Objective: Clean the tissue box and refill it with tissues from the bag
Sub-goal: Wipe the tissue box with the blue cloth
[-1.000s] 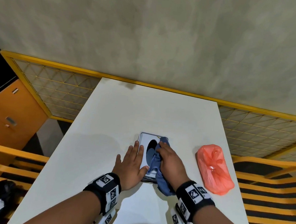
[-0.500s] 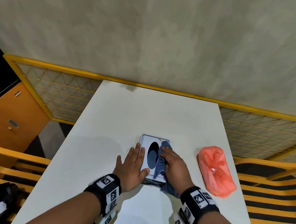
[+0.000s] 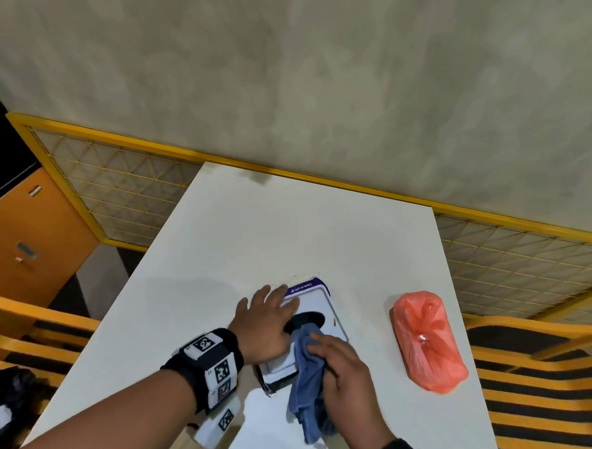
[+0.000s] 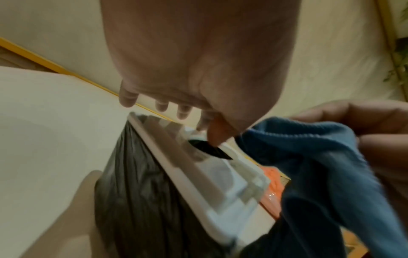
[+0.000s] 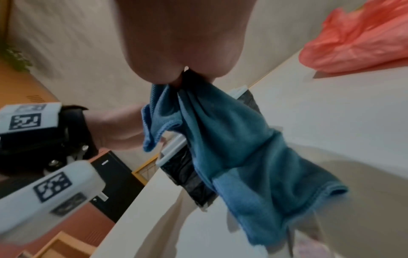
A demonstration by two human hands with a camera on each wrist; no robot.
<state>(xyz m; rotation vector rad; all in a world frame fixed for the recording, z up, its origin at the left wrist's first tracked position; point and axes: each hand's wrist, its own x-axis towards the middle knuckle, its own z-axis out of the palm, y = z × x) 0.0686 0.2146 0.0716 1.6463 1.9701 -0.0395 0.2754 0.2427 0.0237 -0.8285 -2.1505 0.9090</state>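
Note:
The tissue box point(image 3: 321, 303) has a white top with a dark oval opening and lies askew on the white table point(image 3: 253, 229). My left hand point(image 3: 265, 322) rests on the box's left part with its fingers fairly straight and its thumb at the opening's rim. In the left wrist view the box point(image 4: 220, 174) shows dark sides beneath my left hand point(image 4: 198, 52). My right hand point(image 3: 345, 367) grips a blue cloth point(image 3: 307, 369) bunched over the box's near right corner. The cloth point(image 5: 232, 139) hangs from that fist point(image 5: 183, 34). To the right lies the tied orange-red bag point(image 3: 425, 341).
A yellow-framed mesh partition point(image 3: 118, 187) runs behind the table below a plain wall. An orange cabinet point(image 3: 22, 244) stands at the left. Orange slatted seats point(image 3: 536, 391) flank the table on both sides. The bag point(image 5: 353, 40) lies near the right table edge.
The box has turned, its far end swinging left. My left hand moved from beside the box onto its top. My right hand drew the cloth back toward the near end.

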